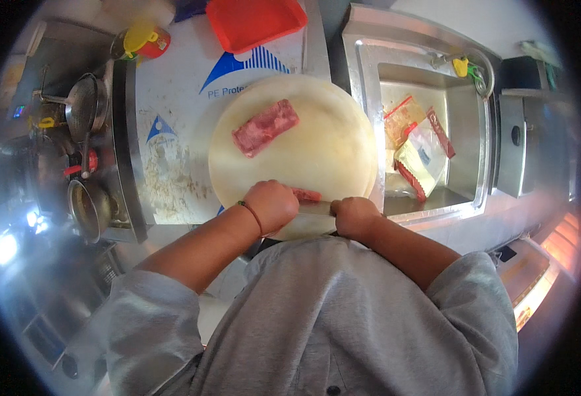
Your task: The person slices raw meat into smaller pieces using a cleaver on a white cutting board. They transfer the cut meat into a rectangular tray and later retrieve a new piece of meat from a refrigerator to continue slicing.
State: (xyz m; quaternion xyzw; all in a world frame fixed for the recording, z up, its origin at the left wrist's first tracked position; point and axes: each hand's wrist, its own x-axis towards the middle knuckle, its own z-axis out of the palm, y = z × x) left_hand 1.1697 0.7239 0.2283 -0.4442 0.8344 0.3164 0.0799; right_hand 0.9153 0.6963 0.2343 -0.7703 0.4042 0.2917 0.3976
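Note:
On a round, pale cutting board (320, 153) lies a block of frozen red meat (266, 127), towards the far left of the board. Near the board's close edge is a smaller piece of red meat (307, 194), partly hidden by my left hand (272, 205), which rests curled over its left end. My right hand (357, 215) is closed around the handle of a knife, its broad metal blade (315, 207) lying along the near side of that piece. The handle is mostly hidden in my fist, and my left fingertips are out of sight.
A steel sink (461, 183) holding opened plastic packaging (426, 153) adjoins the board on the right. Beyond the board sits a red tray (258, 22). A red container with a yellow lid (147, 42) stands at the back left, above pans and a strainer (80, 106) by the counter.

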